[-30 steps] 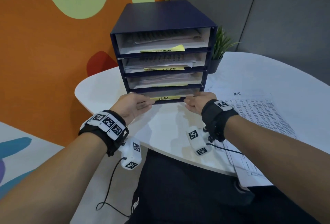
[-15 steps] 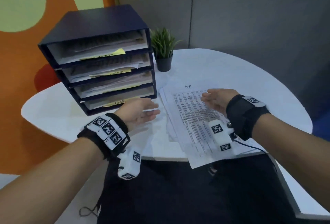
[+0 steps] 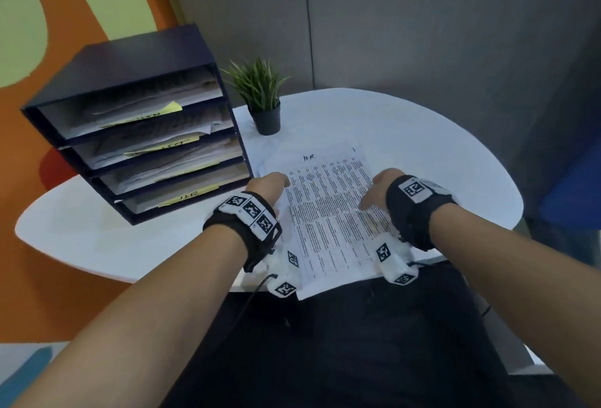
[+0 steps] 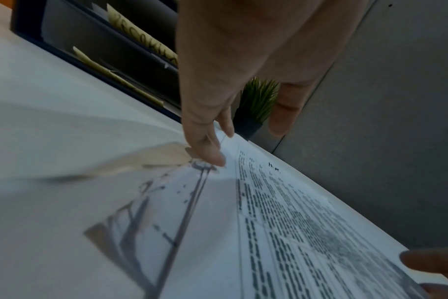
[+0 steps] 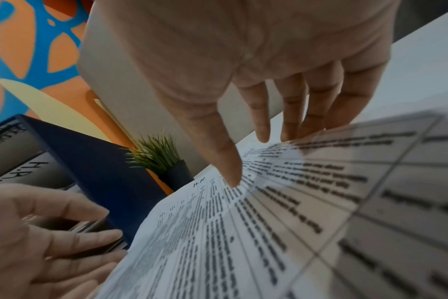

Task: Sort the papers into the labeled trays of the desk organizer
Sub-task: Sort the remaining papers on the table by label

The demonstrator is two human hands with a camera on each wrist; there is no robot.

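A dark blue desk organizer [image 3: 136, 59] stands at the table's left with paper in all its trays and yellow labels; the bottom label [image 3: 192, 194] reads "H.R.". A stack of printed papers [image 3: 328, 209], its top sheet marked "H.R.", lies in front of me. My left hand [image 3: 265, 186] rests at the stack's left edge with straight, relaxed fingers, its thumb [image 4: 215, 159] touching the sheet. My right hand [image 3: 379, 189] is at the right edge. Its thumb [image 5: 233, 178] lies on top, and its fingertips are tucked behind the raised edge, pinching the sheet.
A small potted plant [image 3: 260, 95] stands behind the papers, right of the organizer. The white round table [image 3: 422, 134] has bare surface to the right and far side. Grey partition walls close in behind; the near table edge is under my wrists.
Both hands left the organizer's bottom "H.R." tray and moved right to the paper stack. My view swung right with them. The sheet's right edge now lifts.
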